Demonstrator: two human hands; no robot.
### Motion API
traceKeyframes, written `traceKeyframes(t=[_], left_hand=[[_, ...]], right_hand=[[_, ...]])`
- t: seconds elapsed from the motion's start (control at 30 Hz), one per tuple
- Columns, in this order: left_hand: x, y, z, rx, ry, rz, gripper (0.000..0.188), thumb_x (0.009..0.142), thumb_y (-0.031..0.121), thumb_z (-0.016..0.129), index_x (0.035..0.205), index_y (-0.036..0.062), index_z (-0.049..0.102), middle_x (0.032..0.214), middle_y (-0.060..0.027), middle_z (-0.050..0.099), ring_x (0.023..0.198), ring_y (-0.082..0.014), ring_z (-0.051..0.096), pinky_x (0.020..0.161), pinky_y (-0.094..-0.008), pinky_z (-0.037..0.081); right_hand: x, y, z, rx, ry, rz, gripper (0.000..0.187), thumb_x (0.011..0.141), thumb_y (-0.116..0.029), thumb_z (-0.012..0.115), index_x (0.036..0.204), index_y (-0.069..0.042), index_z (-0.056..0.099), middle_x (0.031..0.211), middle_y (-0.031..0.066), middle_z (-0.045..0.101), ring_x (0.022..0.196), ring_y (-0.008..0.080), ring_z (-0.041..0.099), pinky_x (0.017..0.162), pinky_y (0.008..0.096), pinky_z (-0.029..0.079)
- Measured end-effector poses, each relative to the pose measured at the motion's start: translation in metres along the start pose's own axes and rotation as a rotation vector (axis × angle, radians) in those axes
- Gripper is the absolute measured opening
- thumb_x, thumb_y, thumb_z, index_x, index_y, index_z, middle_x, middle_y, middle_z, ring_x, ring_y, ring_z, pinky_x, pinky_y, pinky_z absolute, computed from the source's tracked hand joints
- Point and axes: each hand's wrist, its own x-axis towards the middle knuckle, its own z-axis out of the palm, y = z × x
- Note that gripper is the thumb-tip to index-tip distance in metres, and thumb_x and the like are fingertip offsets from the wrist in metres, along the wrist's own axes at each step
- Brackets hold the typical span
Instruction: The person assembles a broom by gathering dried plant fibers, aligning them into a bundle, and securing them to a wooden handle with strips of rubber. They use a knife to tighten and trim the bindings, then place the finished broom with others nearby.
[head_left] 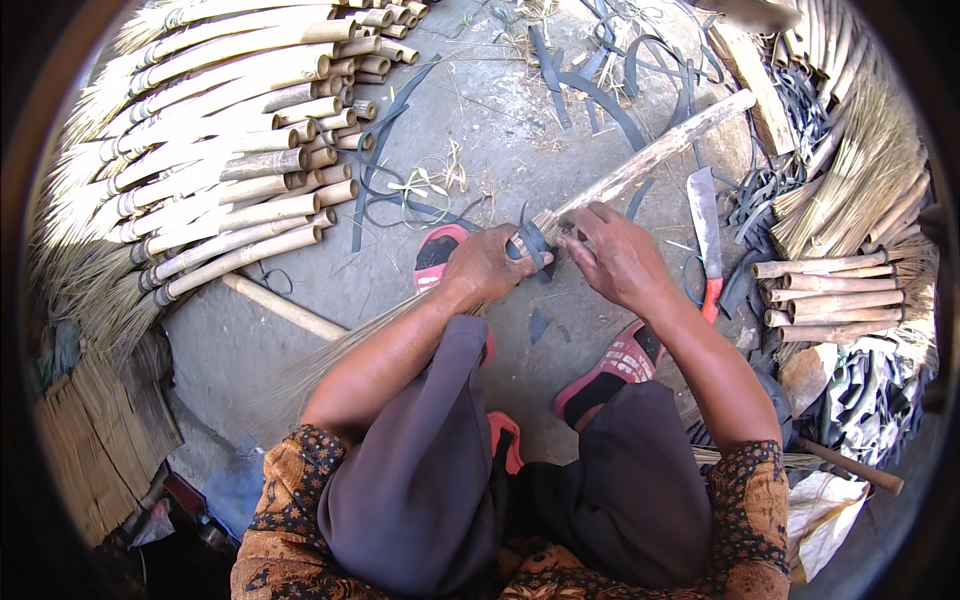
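Note:
My left hand (486, 266) is closed around a bundle of thin straw-coloured broom bristles, whose long ends (335, 350) trail back under my left forearm. A dark rubber strip (532, 240) wraps the bundle's blunt end, with a short loose end sticking up. Close beside that end is my right hand (618, 255), its fingers bent and drawn together. What they grip, if anything, is hidden. A pale length of wood (665, 145) slants from the right fingers toward the upper right; I cannot tell whether the bundle rests on it.
Finished brooms (240, 160) with bamboo handles are stacked at the left. A red-handled machete (706, 225) lies right of my hand. Dark rubber strips (600, 90) litter the concrete floor. Short bamboo-handled pieces (840, 300) and bristle bundles (865, 160) are piled at right.

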Motion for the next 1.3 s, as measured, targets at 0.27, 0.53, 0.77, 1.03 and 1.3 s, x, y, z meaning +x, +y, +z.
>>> traceKeyframes(t=[0.27,0.53,0.77,1.03,1.3], left_hand=[[-0.006,0.011,0.004,0.125,-0.032,-0.002,0.057,0.086,0.053,0.081,0.112,0.0031,0.074,0.104,-0.0218,0.076,0.103,-0.0418,0.073,0.090,-0.0514,0.055],[-0.001,-0.006,0.014,0.188,0.042,0.032,0.053,0.088,0.047,0.080,0.113,0.0016,0.072,0.105,-0.0265,0.075,0.107,-0.0440,0.071,0.091,-0.0526,0.054],[0.034,-0.037,-0.015,-0.281,-0.159,-0.098,0.069,0.083,0.054,0.084,0.127,0.0019,0.070,0.104,-0.0164,0.077,0.099,-0.0270,0.072,0.092,-0.0396,0.054],[0.037,-0.033,0.001,-0.184,-0.002,-0.011,0.063,0.088,0.050,0.080,0.125,0.0011,0.069,0.106,-0.0142,0.074,0.097,-0.0235,0.067,0.088,-0.0373,0.053],[0.038,-0.029,0.002,-0.262,-0.062,-0.060,0.070,0.083,0.057,0.083,0.123,0.0009,0.070,0.102,-0.0136,0.073,0.093,-0.0221,0.067,0.084,-0.0358,0.052]], right_hand=[[0.067,0.005,0.013,-0.377,-0.162,-0.263,0.021,0.095,-0.022,0.066,0.114,-0.015,0.073,0.111,0.0110,0.068,0.108,0.0331,0.069,0.089,0.0471,0.057],[0.067,-0.005,0.023,-0.185,-0.357,-0.066,0.023,0.095,-0.026,0.064,0.098,-0.005,0.073,0.083,0.0159,0.071,0.080,0.0303,0.071,0.074,0.0463,0.056],[-0.005,-0.005,-0.036,0.724,-0.078,0.054,0.035,0.101,-0.034,0.062,0.087,-0.002,0.060,0.074,0.0087,0.054,0.072,0.0144,0.049,0.064,0.0375,0.041],[-0.017,0.050,0.007,0.142,-0.067,0.234,0.039,0.101,-0.028,0.063,0.125,0.002,0.067,0.121,0.0316,0.068,0.114,0.0473,0.065,0.100,0.0522,0.052],[0.006,0.046,0.071,0.414,-0.048,0.308,0.038,0.100,-0.031,0.066,0.116,0.003,0.067,0.111,0.0294,0.069,0.106,0.0452,0.067,0.094,0.0497,0.052]])
